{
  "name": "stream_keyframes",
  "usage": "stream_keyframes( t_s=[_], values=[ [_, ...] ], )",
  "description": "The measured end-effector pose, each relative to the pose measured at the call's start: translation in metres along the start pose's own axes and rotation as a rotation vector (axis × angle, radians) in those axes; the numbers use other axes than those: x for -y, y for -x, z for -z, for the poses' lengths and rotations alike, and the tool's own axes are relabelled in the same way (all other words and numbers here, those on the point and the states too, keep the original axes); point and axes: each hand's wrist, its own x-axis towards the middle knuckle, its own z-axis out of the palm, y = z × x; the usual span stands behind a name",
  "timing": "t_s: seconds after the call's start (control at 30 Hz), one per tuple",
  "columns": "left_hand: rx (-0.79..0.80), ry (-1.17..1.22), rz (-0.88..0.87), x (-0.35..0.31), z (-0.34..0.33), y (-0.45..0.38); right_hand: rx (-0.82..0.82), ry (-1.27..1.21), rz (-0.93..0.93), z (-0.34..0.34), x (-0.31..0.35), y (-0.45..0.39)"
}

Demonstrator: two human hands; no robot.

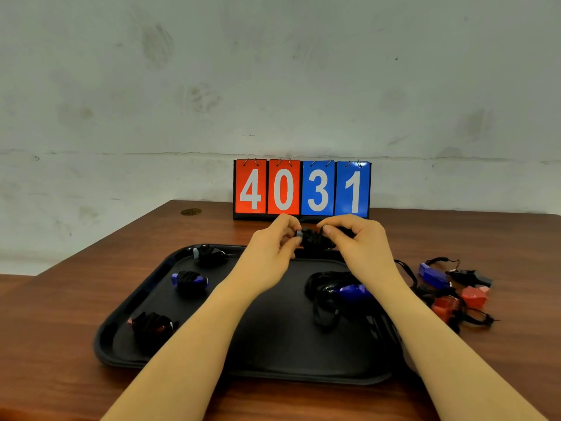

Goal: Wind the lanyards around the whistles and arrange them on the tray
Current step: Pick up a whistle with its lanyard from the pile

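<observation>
Above the far edge of the black tray [273, 344], my left hand [273, 241] and my right hand [355, 241] hold one whistle [312, 238] between them, wrapped in black lanyard cord. My left fingers pinch its grey end; my right fingers pinch the cord at the other side. Three wound whistles lie along the tray's left side: a grey one [211, 255], a blue one [190, 281] and a red one [153, 325]. A blue whistle [352, 291] with loose black cord lies on the tray's right part.
On the wooden table [76, 299] right of the tray lies a tangle of unwound whistles: a blue one [431, 275], a dark one [473, 276] and red ones [473, 296]. A flip scoreboard [302, 188] reading 4031 stands behind the tray against the wall.
</observation>
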Motion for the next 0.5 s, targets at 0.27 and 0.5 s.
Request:
stream_keyframes(
  t_s=[0.27,0.5],
  values=[
    [0.023,0.088,0.022,-0.002,0.002,-0.001,0.104,-0.290,-0.253,0.010,0.001,-0.005],
    [0.075,0.203,0.035,-0.008,0.003,-0.001,0.144,-0.495,-0.404,0.015,0.003,-0.006]
  ],
)
